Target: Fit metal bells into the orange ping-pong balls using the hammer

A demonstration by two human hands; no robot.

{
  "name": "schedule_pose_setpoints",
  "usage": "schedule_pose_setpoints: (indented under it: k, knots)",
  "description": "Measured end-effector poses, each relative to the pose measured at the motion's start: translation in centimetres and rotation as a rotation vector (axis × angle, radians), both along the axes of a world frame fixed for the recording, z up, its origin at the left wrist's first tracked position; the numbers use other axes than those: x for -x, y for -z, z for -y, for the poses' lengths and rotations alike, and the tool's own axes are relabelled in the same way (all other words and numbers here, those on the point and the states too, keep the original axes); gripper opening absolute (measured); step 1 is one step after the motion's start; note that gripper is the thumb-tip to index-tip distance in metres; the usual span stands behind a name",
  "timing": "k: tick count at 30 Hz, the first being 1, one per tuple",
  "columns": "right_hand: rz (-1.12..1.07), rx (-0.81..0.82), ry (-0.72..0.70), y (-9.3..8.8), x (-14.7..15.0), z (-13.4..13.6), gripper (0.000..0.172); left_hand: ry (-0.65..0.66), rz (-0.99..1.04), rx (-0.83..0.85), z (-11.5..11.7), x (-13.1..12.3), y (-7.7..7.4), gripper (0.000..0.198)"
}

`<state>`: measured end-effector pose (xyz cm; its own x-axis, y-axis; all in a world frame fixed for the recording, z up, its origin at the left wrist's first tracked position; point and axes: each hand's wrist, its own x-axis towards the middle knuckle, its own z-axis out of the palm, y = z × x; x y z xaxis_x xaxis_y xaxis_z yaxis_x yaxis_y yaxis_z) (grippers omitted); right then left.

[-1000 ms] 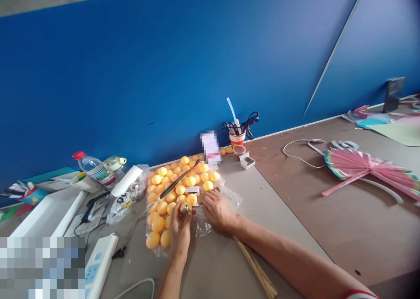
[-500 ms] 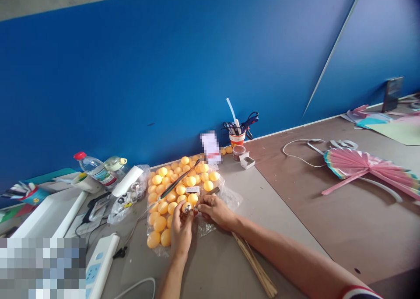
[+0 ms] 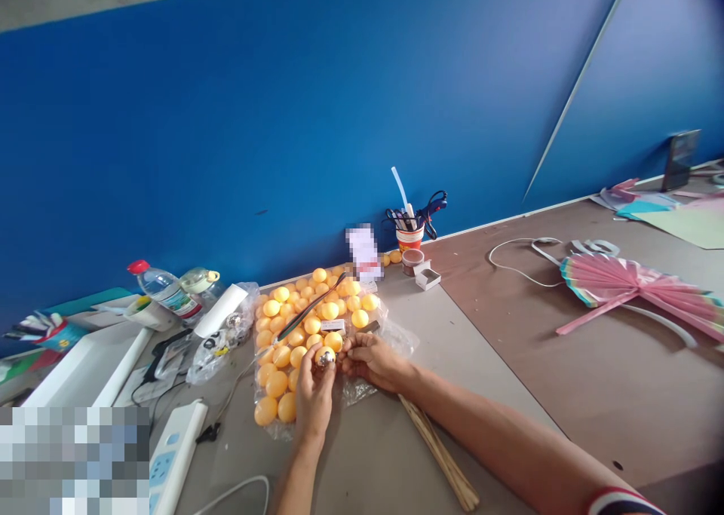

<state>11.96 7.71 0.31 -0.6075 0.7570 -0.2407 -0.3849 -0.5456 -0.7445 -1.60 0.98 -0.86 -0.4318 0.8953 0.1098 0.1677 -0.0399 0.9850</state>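
Head view, left grip point(image 3: 314, 396) closed, pinching silver piece point(image 3: 326, 360)

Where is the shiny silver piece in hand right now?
In the head view, below and left of centre: the shiny silver piece is in the left hand, by the orange balls, the right hand just to its right.

I get a bright feed, with a pale sheen washing the blue wall point(image 3: 339, 108) toward the right. The desk point(image 3: 480, 326) dims toward the bottom right, the frame's top right corner blackens, blocky pixelation hides the lower left, and fine detail looks soft.
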Motion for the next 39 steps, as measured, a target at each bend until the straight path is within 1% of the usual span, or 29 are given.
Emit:
schedule_pose_setpoints:
  k: [2, 7, 12, 17, 21, 27, 30, 32, 37, 39]
  knots:
    - [-0.014, 0.005, 0.007, -0.08, -0.04, -0.15, 0.013, -0.012, 0.003, 0.002, -0.05, -0.02, 0.02, 0.049]
    - [-0.061, -0.047, 0.005, 0.02, 0.12, 0.06, 0.019, -0.005, -0.009, 0.028, -0.10, 0.19, 0.08, 0.049]
    - [-0.003, -0.047, -0.013, 0.32, 0.17, 0.26, 0.014, -0.014, -0.011, -0.001, -0.15, 0.13, 0.10, 0.046]
    - [-0.023, -0.018, -0.023, 0.67, 0.25, -0.08, 0.024, -0.054, 0.011, -0.020, -0.15, -0.41, -0.05, 0.045]
    - [-0.042, -0.024, 0.000, 0.89, 0.47, -0.22, 0.031, -0.024, 0.014, -0.013, -0.07, -0.42, -0.29, 0.045]
    - [-0.052, 0.044, -0.048, 0.26, 0.15, -0.06, 0.022, -0.036, 0.022, 0.008, -0.15, -0.22, -0.26, 0.052]
    - [-0.028, 0.036, -0.048, 0.24, 0.11, 0.04, 0.018, -0.024, 0.027, 0.006, -0.18, -0.26, -0.12, 0.052]
    - [-0.008, 0.021, -0.040, 0.37, 0.16, 0.06, 0.016, -0.041, 0.027, 0.000, -0.18, -0.34, -0.02, 0.052]
    - [-0.006, -0.025, -0.022, 0.47, 0.26, -0.03, 0.022, -0.023, 0.045, -0.001, -0.17, -0.55, 0.18, 0.055]
    - [-0.005, -0.036, -0.006, 0.28, 0.24, -0.02, 0.022, -0.015, 0.043, -0.009, -0.17, -0.58, 0.27, 0.056]
